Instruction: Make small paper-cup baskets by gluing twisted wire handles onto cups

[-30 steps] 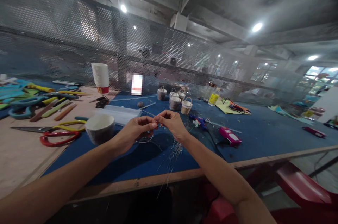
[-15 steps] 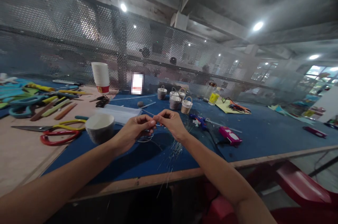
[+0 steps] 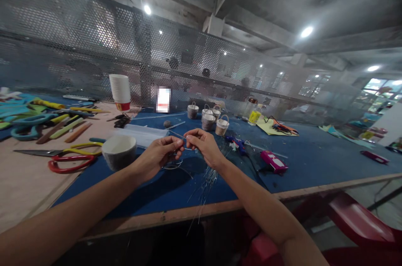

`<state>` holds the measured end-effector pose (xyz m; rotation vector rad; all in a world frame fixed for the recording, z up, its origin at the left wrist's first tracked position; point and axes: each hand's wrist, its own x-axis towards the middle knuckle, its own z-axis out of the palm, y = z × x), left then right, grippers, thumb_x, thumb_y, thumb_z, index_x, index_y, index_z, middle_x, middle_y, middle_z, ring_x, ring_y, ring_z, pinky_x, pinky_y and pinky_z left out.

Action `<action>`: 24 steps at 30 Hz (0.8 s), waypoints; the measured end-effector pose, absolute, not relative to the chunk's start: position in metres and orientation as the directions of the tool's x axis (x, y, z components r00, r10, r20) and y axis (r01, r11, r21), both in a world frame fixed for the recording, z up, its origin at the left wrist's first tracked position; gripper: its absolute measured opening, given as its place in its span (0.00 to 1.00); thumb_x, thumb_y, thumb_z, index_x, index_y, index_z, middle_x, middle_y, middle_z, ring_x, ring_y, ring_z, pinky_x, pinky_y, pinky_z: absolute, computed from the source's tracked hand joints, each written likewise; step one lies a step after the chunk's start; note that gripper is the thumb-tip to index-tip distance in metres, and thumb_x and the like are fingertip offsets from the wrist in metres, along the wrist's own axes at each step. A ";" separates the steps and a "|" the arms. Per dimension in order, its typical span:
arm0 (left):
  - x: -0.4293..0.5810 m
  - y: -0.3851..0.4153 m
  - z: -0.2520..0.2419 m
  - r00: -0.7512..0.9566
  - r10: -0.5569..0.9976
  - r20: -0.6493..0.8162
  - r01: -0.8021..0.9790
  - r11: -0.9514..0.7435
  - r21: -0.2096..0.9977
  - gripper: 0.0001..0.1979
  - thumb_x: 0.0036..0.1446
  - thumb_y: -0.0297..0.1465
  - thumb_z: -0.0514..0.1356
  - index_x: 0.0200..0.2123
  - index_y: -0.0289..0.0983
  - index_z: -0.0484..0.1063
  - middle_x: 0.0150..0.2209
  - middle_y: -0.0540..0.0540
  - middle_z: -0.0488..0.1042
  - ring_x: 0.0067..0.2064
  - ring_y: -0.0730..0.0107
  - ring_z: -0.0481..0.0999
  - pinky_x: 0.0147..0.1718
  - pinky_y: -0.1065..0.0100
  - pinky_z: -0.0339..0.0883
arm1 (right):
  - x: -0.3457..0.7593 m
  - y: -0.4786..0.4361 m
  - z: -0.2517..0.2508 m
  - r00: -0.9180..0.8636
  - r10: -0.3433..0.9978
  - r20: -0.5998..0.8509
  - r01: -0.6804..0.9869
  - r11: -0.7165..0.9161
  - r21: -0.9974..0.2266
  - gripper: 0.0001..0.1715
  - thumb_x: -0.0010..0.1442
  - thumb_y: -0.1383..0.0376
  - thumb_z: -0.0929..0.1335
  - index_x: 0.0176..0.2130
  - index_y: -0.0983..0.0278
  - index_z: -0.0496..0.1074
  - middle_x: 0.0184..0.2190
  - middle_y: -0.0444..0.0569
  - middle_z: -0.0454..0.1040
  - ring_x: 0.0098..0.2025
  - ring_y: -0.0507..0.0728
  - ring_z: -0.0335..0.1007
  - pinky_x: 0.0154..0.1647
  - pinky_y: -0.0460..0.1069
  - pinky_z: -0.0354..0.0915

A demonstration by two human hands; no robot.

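My left hand (image 3: 163,151) and my right hand (image 3: 204,145) meet above the blue table, thumbs and fingertips pinched with a small gap between them. A thin wire (image 3: 176,134) shows at the fingertips, both hands closed on it; its ends are hard to make out. Below my left hand lies a loose loop of wire (image 3: 174,166). A bundle of thin wire strands (image 3: 210,176) rests under my right wrist and reaches over the table's front edge. Left of my left hand stands a grey bowl (image 3: 119,153) with a pale inside.
Small handled buckets (image 3: 207,122) stand behind my hands. To the right lie a blue glue gun (image 3: 236,144) and a magenta box-like object (image 3: 273,162). Red-and-yellow-handled scissors (image 3: 70,158) lie left, before stacked paper cups (image 3: 119,90). A perforated metal screen (image 3: 188,61) rises behind.
My fingertips, touching half a second ago, are now slightly apart, with my left hand a little lower to the left. Everything on the table stays put.
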<state>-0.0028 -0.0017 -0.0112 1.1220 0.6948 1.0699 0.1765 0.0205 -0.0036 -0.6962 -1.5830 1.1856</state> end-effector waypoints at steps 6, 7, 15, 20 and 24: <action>-0.002 -0.001 -0.011 0.412 0.910 0.045 -0.336 0.105 0.936 0.08 0.56 0.33 0.66 0.33 0.34 0.77 0.31 0.48 0.73 0.28 0.78 0.70 0.28 0.77 0.66 | 0.177 0.020 -0.002 -0.295 0.875 0.384 -0.032 0.393 -0.919 0.14 0.56 0.55 0.72 0.36 0.63 0.74 0.24 0.42 0.72 0.28 0.50 0.66 0.31 0.46 0.62; -0.002 -0.002 -0.011 0.419 0.907 0.038 -0.331 0.113 0.937 0.08 0.56 0.34 0.66 0.33 0.34 0.77 0.32 0.48 0.74 0.28 0.78 0.70 0.28 0.76 0.66 | 0.177 0.020 -0.002 -0.287 0.875 0.389 -0.024 0.399 -0.917 0.14 0.56 0.55 0.72 0.36 0.63 0.74 0.24 0.42 0.72 0.27 0.50 0.66 0.31 0.46 0.62; -0.001 -0.008 -0.006 0.265 0.963 0.052 -0.163 -0.008 0.987 0.11 0.49 0.36 0.71 0.30 0.35 0.76 0.31 0.49 0.74 0.31 0.75 0.71 0.33 0.72 0.67 | 0.178 0.020 -0.002 -0.252 0.879 0.404 -0.027 0.411 -0.911 0.14 0.57 0.55 0.72 0.36 0.64 0.75 0.22 0.41 0.70 0.25 0.49 0.64 0.27 0.44 0.59; -0.002 -0.007 -0.006 0.349 0.936 0.037 -0.179 0.028 0.983 0.12 0.54 0.39 0.67 0.32 0.35 0.76 0.33 0.48 0.75 0.30 0.76 0.70 0.31 0.73 0.66 | 0.180 0.021 -0.001 -0.234 0.892 0.385 -0.006 0.395 -0.919 0.15 0.55 0.55 0.73 0.36 0.63 0.77 0.22 0.41 0.70 0.25 0.49 0.64 0.27 0.45 0.57; -0.001 -0.007 -0.005 0.304 0.952 0.034 -0.177 0.021 0.984 0.11 0.51 0.37 0.70 0.32 0.35 0.76 0.31 0.49 0.73 0.30 0.76 0.70 0.32 0.73 0.66 | 0.180 0.022 -0.001 -0.237 0.891 0.387 0.006 0.400 -0.917 0.16 0.55 0.53 0.73 0.36 0.63 0.77 0.21 0.41 0.70 0.25 0.49 0.64 0.28 0.46 0.58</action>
